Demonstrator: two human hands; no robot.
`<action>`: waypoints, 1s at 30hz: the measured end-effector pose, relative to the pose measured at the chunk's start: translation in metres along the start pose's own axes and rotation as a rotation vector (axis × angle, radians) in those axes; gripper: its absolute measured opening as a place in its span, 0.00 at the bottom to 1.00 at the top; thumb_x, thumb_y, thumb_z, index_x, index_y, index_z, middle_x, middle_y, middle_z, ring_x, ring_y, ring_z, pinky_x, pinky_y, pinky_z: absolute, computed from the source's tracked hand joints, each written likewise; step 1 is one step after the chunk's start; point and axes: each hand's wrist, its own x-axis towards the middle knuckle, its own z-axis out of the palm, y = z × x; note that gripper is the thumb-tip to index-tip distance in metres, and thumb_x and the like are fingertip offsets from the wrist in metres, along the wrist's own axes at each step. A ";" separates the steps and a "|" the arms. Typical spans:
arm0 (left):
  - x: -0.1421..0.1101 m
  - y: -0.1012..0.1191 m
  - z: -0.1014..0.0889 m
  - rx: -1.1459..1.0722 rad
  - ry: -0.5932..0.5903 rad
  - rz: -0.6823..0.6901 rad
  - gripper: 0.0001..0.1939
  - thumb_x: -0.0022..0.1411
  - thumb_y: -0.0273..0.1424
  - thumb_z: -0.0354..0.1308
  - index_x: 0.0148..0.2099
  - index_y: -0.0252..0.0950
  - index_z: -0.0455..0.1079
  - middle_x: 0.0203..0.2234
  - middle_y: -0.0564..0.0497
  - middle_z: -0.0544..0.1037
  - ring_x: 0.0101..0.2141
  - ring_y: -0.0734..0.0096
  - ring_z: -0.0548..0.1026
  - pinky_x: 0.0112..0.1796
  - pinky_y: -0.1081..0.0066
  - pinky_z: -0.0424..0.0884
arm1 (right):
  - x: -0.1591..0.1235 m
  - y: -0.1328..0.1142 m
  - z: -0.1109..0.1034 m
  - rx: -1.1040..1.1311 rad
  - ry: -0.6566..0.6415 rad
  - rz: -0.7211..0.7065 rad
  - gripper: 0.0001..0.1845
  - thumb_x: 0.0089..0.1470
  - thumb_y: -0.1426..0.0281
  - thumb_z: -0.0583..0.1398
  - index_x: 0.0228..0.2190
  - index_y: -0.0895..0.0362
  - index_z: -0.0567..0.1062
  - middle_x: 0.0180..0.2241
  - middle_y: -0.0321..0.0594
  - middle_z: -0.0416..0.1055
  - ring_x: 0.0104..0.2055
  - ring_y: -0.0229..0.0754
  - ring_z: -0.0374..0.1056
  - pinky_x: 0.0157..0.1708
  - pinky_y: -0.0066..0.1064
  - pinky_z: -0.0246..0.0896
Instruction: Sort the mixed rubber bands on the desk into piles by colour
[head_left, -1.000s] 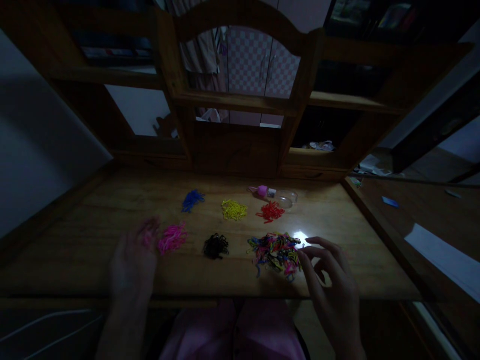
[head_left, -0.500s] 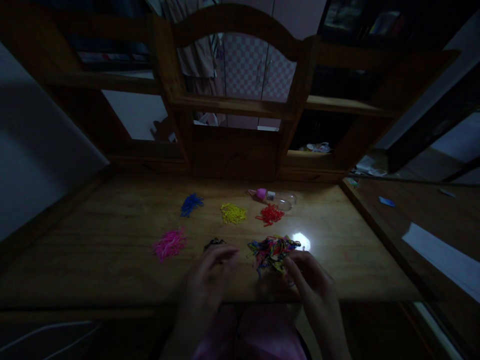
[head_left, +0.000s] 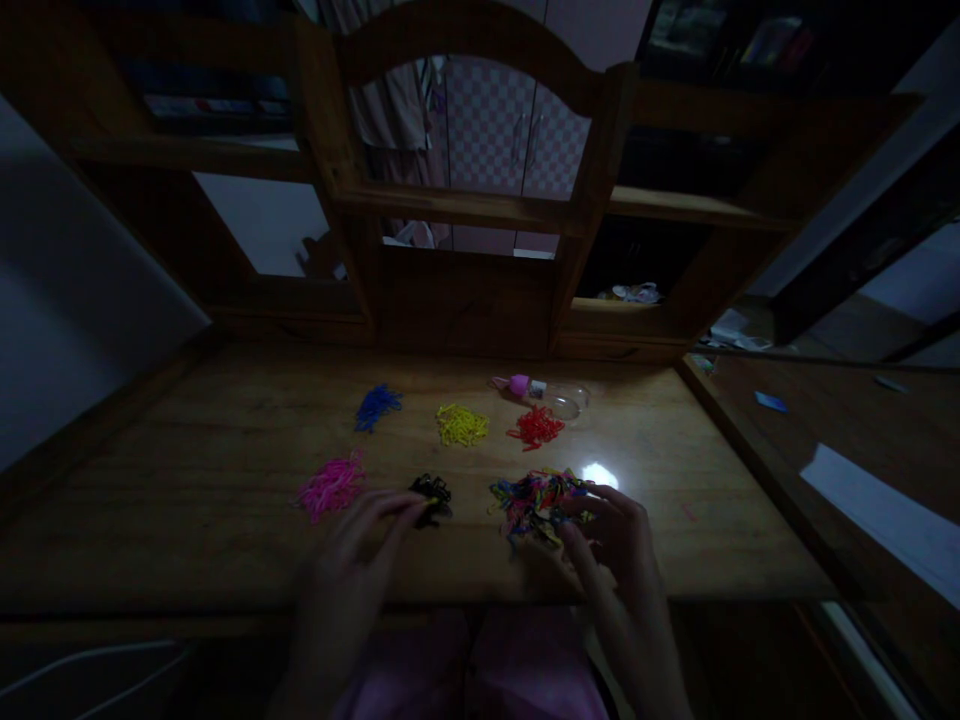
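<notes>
My left hand is pinched closed beside the small black pile, with a small yellow piece showing at the fingertips. My right hand reaches over the right edge of a tangled pile of mixed-colour pieces, its thumb and fingers apart and touching the pile. Sorted by colour, thin small pieces lie in heaps: pink, blue, yellow and red. The light is too dim to make out their exact kind.
A clear bottle with a pink cap lies behind the red heap. The wooden desk has a shelf unit along its back. On the surface to the right lie a white strip and a small blue card.
My left hand has moved left, and its fingers have closed into a pinch by the black pile. My right hand stays at the mixed pile, its thumb and fingers now wider apart.
</notes>
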 end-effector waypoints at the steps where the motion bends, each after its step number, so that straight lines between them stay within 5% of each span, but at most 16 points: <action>1: 0.006 -0.017 -0.011 0.065 0.055 0.011 0.10 0.62 0.42 0.56 0.39 0.44 0.72 0.39 0.52 0.76 0.43 0.63 0.74 0.49 0.65 0.68 | 0.004 0.003 -0.005 -0.002 0.034 0.003 0.22 0.56 0.63 0.61 0.51 0.50 0.63 0.46 0.44 0.70 0.41 0.42 0.71 0.33 0.30 0.68; 5: 0.020 -0.073 -0.048 0.312 0.189 -0.050 0.16 0.61 0.46 0.52 0.39 0.40 0.71 0.37 0.49 0.74 0.41 0.57 0.73 0.45 0.59 0.68 | 0.016 0.011 -0.027 -0.049 0.132 0.044 0.21 0.56 0.61 0.62 0.50 0.53 0.66 0.43 0.45 0.72 0.34 0.41 0.71 0.27 0.28 0.67; 9: 0.020 -0.099 -0.062 0.414 0.224 -0.054 0.14 0.62 0.43 0.51 0.41 0.40 0.70 0.39 0.49 0.73 0.42 0.56 0.72 0.48 0.57 0.68 | 0.021 0.023 -0.044 -0.264 0.105 -0.012 0.13 0.58 0.61 0.60 0.41 0.55 0.73 0.40 0.44 0.71 0.31 0.40 0.70 0.23 0.27 0.64; 18: 0.019 -0.102 -0.052 0.331 0.198 0.020 0.19 0.60 0.49 0.55 0.45 0.42 0.73 0.43 0.50 0.75 0.45 0.57 0.73 0.53 0.57 0.66 | 0.018 0.040 -0.030 -0.577 -0.312 -0.296 0.08 0.60 0.71 0.55 0.36 0.53 0.76 0.42 0.43 0.68 0.36 0.41 0.70 0.35 0.31 0.68; 23: 0.019 -0.093 -0.049 0.300 0.288 0.003 0.17 0.61 0.45 0.55 0.44 0.40 0.72 0.43 0.50 0.75 0.45 0.59 0.73 0.53 0.59 0.66 | 0.016 0.039 -0.016 -0.707 -0.360 -0.308 0.12 0.62 0.72 0.53 0.44 0.50 0.74 0.46 0.43 0.67 0.38 0.42 0.71 0.37 0.34 0.69; 30: 0.015 -0.095 -0.049 0.298 0.336 -0.067 0.17 0.63 0.43 0.52 0.43 0.38 0.73 0.43 0.48 0.75 0.46 0.58 0.72 0.53 0.59 0.65 | 0.019 0.035 -0.012 -0.803 -0.315 -0.335 0.07 0.61 0.72 0.55 0.35 0.53 0.74 0.43 0.42 0.69 0.35 0.41 0.71 0.32 0.31 0.67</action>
